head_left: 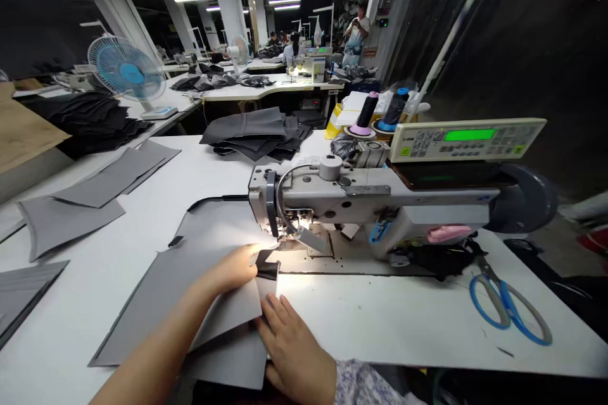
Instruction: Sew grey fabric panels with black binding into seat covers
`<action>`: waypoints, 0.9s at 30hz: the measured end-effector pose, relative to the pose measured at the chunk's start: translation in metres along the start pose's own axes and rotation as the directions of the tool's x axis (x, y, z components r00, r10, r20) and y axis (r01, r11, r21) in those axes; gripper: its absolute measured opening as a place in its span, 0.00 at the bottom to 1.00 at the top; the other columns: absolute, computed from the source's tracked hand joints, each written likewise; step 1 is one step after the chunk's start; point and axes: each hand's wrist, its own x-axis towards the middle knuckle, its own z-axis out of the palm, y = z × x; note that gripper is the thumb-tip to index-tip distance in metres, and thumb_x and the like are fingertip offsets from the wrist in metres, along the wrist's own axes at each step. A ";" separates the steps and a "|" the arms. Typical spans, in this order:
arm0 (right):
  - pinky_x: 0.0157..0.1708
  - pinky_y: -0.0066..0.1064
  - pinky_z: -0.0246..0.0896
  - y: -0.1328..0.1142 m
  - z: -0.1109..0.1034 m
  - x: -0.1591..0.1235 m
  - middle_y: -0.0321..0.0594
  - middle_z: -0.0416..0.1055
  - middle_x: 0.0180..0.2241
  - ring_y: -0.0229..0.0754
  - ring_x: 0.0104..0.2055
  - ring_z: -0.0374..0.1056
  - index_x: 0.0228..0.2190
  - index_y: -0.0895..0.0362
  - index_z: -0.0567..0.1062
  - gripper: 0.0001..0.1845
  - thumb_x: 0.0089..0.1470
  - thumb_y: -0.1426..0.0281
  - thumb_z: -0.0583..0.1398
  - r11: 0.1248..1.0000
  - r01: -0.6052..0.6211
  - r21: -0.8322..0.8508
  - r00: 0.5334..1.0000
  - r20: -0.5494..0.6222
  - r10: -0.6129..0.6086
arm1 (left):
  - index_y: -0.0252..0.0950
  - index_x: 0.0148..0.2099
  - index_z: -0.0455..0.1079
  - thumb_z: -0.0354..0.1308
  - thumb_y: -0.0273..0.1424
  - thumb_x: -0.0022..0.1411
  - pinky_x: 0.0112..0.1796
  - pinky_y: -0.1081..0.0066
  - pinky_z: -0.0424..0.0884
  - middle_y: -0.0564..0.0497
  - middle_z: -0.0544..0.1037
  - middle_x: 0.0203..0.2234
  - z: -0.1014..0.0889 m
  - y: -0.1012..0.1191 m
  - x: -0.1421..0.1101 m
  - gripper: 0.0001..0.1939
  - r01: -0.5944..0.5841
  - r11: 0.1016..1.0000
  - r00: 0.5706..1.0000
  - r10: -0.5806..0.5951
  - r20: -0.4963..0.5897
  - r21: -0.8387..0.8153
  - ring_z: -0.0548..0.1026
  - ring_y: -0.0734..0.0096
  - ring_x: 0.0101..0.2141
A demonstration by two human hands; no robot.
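A large grey fabric panel (pixel 156 304) with dark edging lies on the white table, its right edge at the needle area of a sewing machine (pixel 327 193). My left hand (pixel 236 267) is closed on the panel's edge near a black strip (pixel 268 269), close to the lit presser foot; its fingertips are partly hidden. Lower down, my right hand (pixel 297 348) lies with fingers stretched over the right edge of a smaller grey piece (pixel 232 354). The thumb of that hand is near the piece's lower edge.
Blue-handled scissors (pixel 508 310) rest at the right. Behind the machine stand thread cones (pixel 368 111) and a control panel (pixel 468 139). Grey pieces (pixel 99 177) lie left, with a dark stack (pixel 256 130) at the back. A fan (pixel 128 69) and several people are farther off.
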 end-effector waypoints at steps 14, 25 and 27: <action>0.57 0.40 0.64 0.004 0.019 0.030 0.50 0.73 0.52 0.50 0.55 0.67 0.47 0.63 0.75 0.14 0.62 0.78 0.54 0.986 0.044 -0.162 0.975 -0.209 -0.078 | 0.36 0.53 0.74 0.58 0.40 0.59 0.54 0.59 0.70 0.45 0.80 0.50 0.018 -0.027 -0.009 0.22 0.138 0.953 0.959 -0.197 -0.206 -0.269 0.76 0.53 0.51; 0.53 0.42 0.67 0.023 0.014 0.088 0.38 0.78 0.36 0.45 0.45 0.72 0.48 0.52 0.76 0.18 0.67 0.73 0.49 0.969 -0.012 0.247 0.978 -0.200 0.063 | 0.38 0.44 0.76 0.45 0.36 0.72 0.47 0.64 0.71 0.47 0.81 0.38 0.060 -0.045 -0.041 0.18 -0.111 0.994 0.640 0.054 -0.766 -0.023 0.77 0.64 0.41; 0.51 0.42 0.68 0.024 0.011 0.099 0.38 0.77 0.35 0.45 0.44 0.72 0.47 0.54 0.76 0.19 0.67 0.73 0.47 0.969 -0.033 0.246 0.971 -0.221 0.089 | 0.38 0.47 0.75 0.43 0.36 0.73 0.49 0.63 0.71 0.47 0.81 0.41 0.057 -0.048 -0.034 0.19 -0.019 0.998 0.652 -0.033 -0.758 -0.060 0.76 0.63 0.44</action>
